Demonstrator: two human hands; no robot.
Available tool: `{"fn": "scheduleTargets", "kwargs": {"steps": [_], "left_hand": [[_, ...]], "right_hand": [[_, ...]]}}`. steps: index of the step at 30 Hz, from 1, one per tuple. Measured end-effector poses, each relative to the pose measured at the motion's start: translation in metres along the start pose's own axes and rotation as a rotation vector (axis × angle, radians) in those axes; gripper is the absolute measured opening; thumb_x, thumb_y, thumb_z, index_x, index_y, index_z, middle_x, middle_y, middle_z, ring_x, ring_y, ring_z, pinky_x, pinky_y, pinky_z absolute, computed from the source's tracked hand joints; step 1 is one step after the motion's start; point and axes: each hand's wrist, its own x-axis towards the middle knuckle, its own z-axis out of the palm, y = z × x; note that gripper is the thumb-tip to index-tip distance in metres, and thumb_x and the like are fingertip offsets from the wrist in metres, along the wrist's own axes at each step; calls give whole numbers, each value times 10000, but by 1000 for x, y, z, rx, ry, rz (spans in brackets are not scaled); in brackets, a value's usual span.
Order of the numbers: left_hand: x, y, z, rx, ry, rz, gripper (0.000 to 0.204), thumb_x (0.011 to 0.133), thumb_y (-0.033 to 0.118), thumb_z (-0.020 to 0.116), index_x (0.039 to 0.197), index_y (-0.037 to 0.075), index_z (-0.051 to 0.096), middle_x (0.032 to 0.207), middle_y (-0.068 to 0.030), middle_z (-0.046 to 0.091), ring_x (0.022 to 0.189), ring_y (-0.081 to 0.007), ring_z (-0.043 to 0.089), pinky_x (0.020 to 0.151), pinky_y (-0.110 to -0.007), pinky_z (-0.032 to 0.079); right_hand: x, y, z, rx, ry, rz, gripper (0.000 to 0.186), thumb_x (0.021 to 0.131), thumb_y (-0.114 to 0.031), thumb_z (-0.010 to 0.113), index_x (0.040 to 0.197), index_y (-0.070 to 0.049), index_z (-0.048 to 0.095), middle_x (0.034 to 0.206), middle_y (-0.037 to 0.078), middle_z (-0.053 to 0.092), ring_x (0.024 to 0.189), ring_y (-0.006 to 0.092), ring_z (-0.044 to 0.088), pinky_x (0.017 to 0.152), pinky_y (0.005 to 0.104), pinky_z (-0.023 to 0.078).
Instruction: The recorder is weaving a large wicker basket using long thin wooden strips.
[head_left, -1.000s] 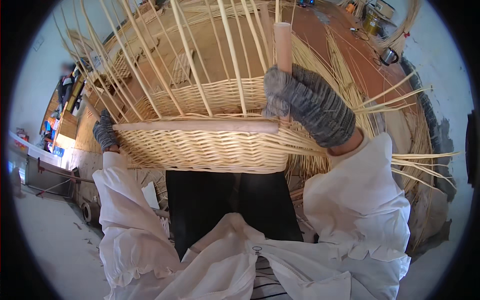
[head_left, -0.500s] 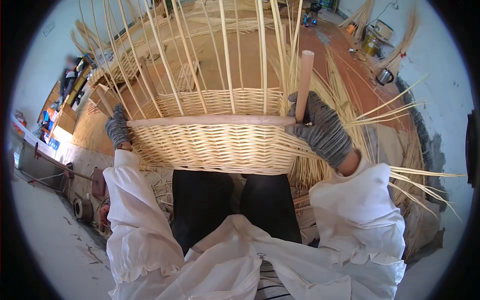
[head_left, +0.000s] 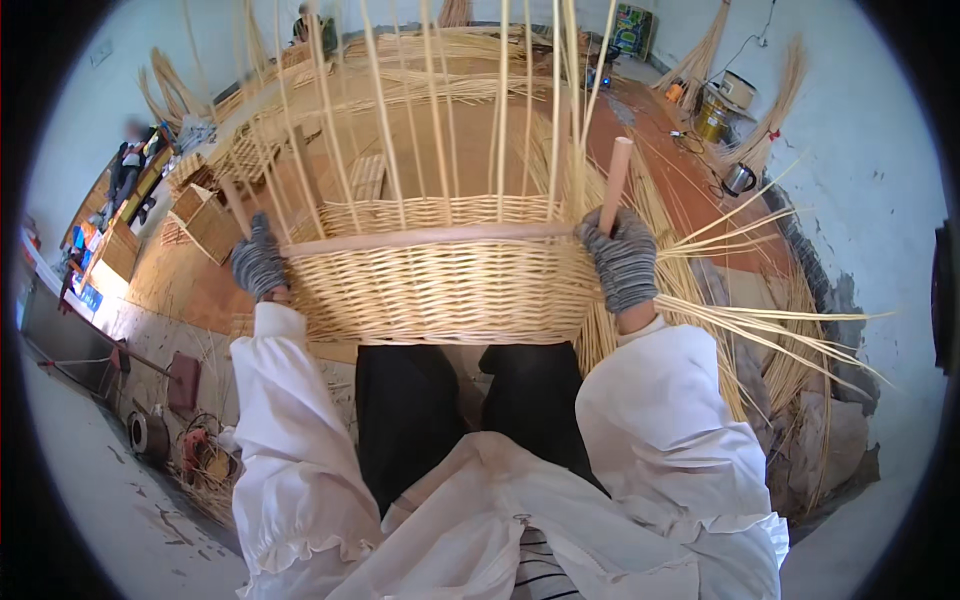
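Note:
In front of my knees is a half-woven wicker basket [head_left: 450, 295], pale, with long upright stakes [head_left: 503, 120] rising from its walls. A smooth wooden bar [head_left: 430, 239] runs along its near upper edge. My left hand [head_left: 259, 258], in a grey knitted glove, is closed round the basket's left near corner, beside a short wooden post [head_left: 236, 205]. At the right near corner my right hand [head_left: 624, 262], gloved alike, closes round the base of a thicker wooden post [head_left: 617, 175]. Its fingertips lie near the bar's end. The basket's underside is hidden.
Loose willow rods [head_left: 680, 230] spread over the floor on the right, some sticking out toward the wall. A kettle [head_left: 739, 180] stands by that wall. Woven pieces [head_left: 207, 222] lie at the left. One person [head_left: 130, 165] sits on a bench; another [head_left: 305, 25] is at the back.
My right hand has shifted its hold and now wraps the right post's base more closely. The basket's left end and my left hand moved slightly right. The view takes in more of the far room.

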Motion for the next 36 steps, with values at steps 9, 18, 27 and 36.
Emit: {"fn": "scheduleTargets", "kwargs": {"steps": [9, 18, 27, 36], "left_hand": [[-8, -16, -12, -924, -688, 412, 500, 910, 448, 325, 898, 6, 558, 809, -111, 608, 765, -193, 587, 682, -334, 480], [1, -39, -34, -903, -904, 227, 665, 695, 326, 711, 1209, 29, 410, 1084, -110, 524, 1009, -207, 510, 908, -361, 400], [-24, -40, -44, -800, -833, 567, 392, 643, 100, 738, 1003, 42, 593, 1137, -84, 486, 1083, -206, 451, 915, -313, 395], [-21, -46, -45, -736, -855, 596, 311, 610, 52, 745, 895, 26, 623, 1151, -98, 456, 1026, -205, 485, 844, -293, 446]], "right_hand": [[8, 4, -27, 137, -86, 58, 181, 726, -131, 670, 835, -45, 554, 717, -17, 502, 649, 80, 442, 592, 213, 386], [15, 11, -14, 110, -138, 154, 155, 761, -131, 650, 856, -35, 576, 718, -20, 522, 618, 70, 430, 578, 196, 364], [18, 15, -21, 213, -167, 83, 169, 771, -173, 643, 839, -36, 571, 694, -23, 505, 604, 74, 429, 559, 209, 360], [13, 2, -21, 204, -132, 189, 178, 743, -188, 660, 813, -50, 572, 685, -27, 496, 622, 71, 425, 568, 202, 344]]}}
